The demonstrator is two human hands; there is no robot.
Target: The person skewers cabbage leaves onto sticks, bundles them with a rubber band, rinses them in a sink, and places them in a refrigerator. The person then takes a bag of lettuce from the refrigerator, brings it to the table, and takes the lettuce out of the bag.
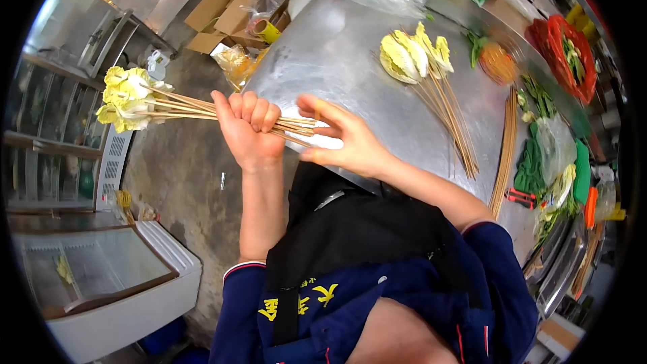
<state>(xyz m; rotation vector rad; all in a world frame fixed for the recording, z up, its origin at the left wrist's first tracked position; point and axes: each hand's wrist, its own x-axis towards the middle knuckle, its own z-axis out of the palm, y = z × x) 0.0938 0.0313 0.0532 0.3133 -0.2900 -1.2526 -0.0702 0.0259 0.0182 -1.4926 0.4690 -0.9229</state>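
My left hand is closed around a bundle of cabbage skewers, held level over the floor beside the table. Pale yellow-green cabbage leaves sit at the bundle's far left end, and the bare stick ends poke out to the right of my fist. My right hand, slightly blurred, is beside those stick ends with thumb and fingers apart; whether it touches them is not plain. More cabbage skewers lie on the metal table, their leaves pointing away from me.
On the metal table, bare skewers lie at the right, near green vegetables, a red bag and an orange bundle. Cardboard boxes stand on the floor behind. Glass-fronted cabinets and a white chest freezer line the left.
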